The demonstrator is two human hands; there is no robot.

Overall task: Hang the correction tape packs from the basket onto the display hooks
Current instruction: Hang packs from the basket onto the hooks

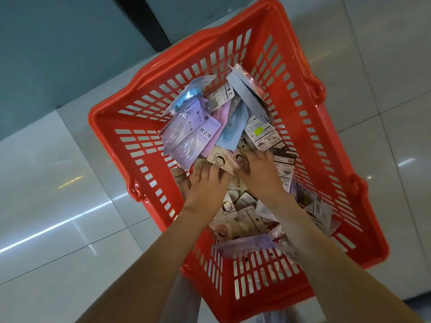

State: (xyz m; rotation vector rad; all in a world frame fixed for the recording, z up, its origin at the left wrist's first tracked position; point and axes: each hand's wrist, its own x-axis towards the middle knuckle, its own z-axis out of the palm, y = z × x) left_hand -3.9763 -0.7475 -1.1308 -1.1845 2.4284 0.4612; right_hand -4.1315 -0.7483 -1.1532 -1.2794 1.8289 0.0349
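Note:
A red plastic basket (310, 127) sits below me, filled with several correction tape packs in purple (186, 136), blue (231, 129) and pale pink. Both my hands reach down into the pile. My left hand (205, 180) and my right hand (256, 169) lie side by side on a pale pink pack with cartoon faces (227, 159), fingers bent over its near edge. Whether either hand grips the pack or only touches it is not plain. More pink and white packs lie under my wrists. No display hooks are in view.
The basket stands on glossy light floor tiles (58, 194). A grey-blue wall or cabinet panel (58, 54) with a dark vertical strip runs along the upper left. The basket's folded handles rest on its rim at both sides.

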